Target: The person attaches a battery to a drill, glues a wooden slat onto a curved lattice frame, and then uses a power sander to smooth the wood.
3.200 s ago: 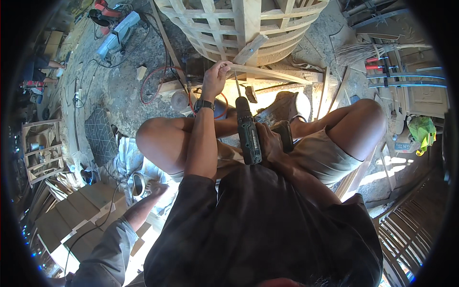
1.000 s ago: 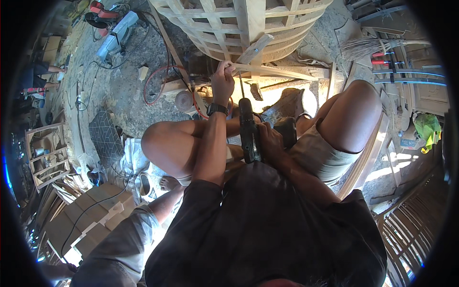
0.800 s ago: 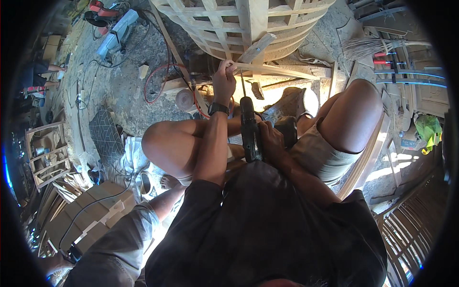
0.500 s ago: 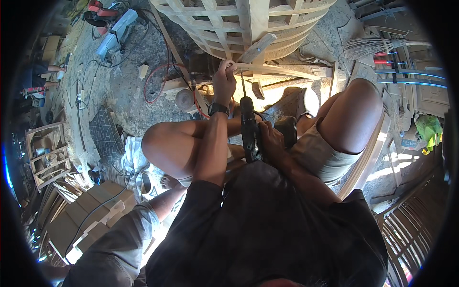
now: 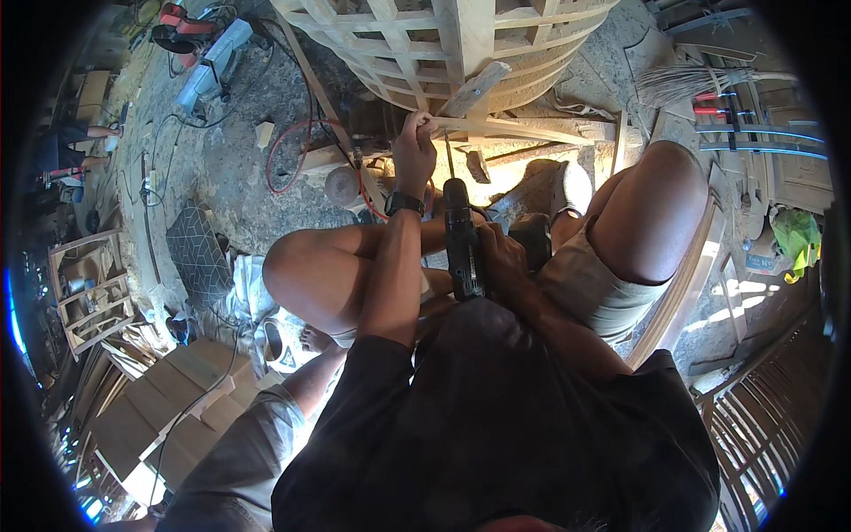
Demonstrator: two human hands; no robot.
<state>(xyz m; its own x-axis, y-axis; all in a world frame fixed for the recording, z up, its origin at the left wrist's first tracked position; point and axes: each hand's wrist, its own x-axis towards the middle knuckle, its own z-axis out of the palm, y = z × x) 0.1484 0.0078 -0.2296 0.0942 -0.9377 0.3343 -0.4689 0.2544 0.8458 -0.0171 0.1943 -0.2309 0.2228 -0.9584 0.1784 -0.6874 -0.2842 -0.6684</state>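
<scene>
Gripping a thin curved wooden strip, the left hand closes its fingers round the strip's near end, just under the rim of a large wooden lattice frame. The strip runs out to the right, above the ground and in front of the knees. A wristwatch sits on that wrist. The right hand is wrapped tight round the handle of a dark cordless drill, whose bit points up toward the strip beside the left hand. Both bare knees flank the drill. A red cable loops on the dirt floor to the left, near a patterned mat and stacked cardboard boxes.
</scene>
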